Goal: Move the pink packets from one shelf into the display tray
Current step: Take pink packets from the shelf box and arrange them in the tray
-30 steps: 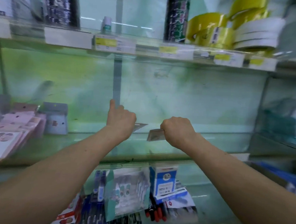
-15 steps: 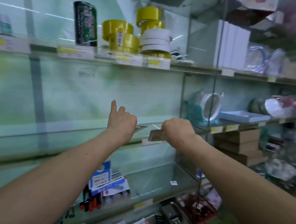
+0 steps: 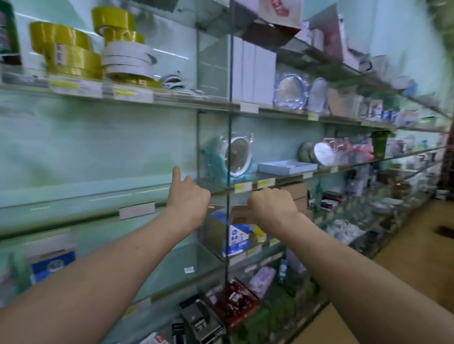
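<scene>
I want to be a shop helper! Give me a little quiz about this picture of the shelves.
1. True or false: the yellow tape rolls sit on a higher shelf than the blue tray.
2. Which hand has one finger pointing up, the left hand or the right hand?
3. What colour are the tall boxes standing on the tape shelf? A white, B red, C black.

Key: 1 true. 2 the left hand. 3 A.
</scene>
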Demonstrator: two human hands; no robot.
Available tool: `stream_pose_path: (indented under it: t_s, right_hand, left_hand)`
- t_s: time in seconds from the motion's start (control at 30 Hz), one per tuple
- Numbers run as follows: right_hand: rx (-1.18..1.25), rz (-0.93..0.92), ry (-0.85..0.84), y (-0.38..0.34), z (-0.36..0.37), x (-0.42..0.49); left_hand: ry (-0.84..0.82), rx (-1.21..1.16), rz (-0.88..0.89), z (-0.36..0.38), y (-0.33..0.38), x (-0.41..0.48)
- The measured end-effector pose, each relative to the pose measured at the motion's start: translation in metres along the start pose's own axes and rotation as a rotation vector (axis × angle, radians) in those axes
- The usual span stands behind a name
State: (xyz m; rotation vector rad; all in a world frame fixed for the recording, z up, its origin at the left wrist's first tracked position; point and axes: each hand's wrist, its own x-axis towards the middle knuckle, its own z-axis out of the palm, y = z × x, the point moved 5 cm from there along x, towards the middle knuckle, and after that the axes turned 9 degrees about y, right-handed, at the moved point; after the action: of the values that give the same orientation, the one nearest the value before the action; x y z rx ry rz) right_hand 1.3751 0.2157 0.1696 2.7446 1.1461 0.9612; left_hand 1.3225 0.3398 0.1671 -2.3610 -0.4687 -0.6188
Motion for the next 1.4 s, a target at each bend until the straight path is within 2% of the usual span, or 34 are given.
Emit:
stream_pose_path:
  t_s: [0.53, 0.87, 1.4]
  right_hand:
    - [-0.114, 0.177, -0.162, 0.123, 0.065, -0.015]
    - [-0.222, 0.203, -0.164, 0.204, 0.113, 0.038]
    - [-0.213, 0.269, -0.162, 0.307, 0.174, 0.102]
  left_hand:
    - [0.025, -0.14, 0.171, 0.014, 0.147, 0.087]
    - [0.053, -0.225, 0.202, 0.039, 0.207, 0.183]
    - [0.098, -0.287, 0.237, 0.068, 0.286, 0.301]
